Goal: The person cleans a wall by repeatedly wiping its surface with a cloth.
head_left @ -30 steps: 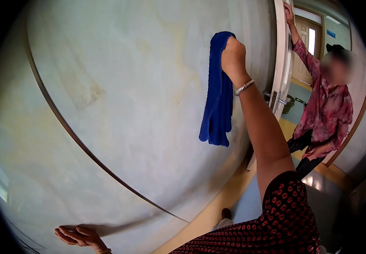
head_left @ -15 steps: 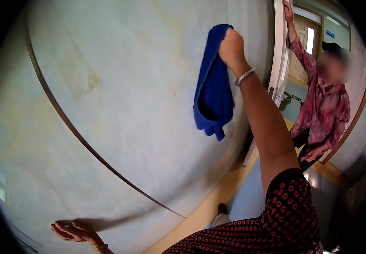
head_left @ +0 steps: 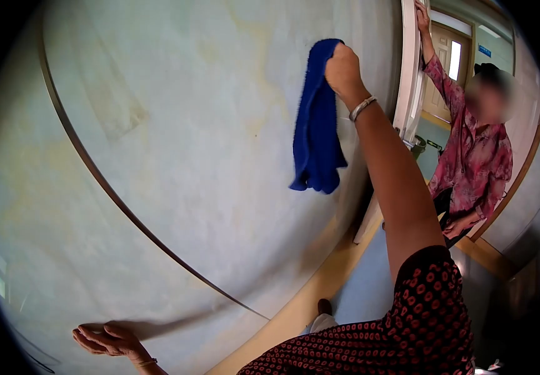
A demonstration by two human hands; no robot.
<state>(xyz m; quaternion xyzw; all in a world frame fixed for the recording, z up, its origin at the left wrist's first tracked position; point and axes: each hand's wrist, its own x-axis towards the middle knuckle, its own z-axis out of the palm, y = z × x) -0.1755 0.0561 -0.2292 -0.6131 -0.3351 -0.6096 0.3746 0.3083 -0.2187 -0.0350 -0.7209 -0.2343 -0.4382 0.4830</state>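
My right hand (head_left: 345,67) is raised and closed round the top of a blue cloth (head_left: 319,134). The cloth hangs down in folds in front of the pale wall panel (head_left: 195,137), its lower end loose. Whether it touches the wall cannot be told. Low on the left, my left hand (head_left: 110,340) is held out by the wall with its fingers stretched and nothing in it. Its shadow falls on the wall beside it.
A thin dark strip (head_left: 117,199) runs down the wall. To the right, a person in a pink patterned shirt (head_left: 479,165) stands with one hand (head_left: 422,17) on the white door frame (head_left: 407,75). Behind are a wooden door (head_left: 445,75) and a green bin (head_left: 419,147).
The blue cloth has swung from a spread, looped shape to a narrower hang, its lower end a little higher. Both my hands have stayed nearly in place.
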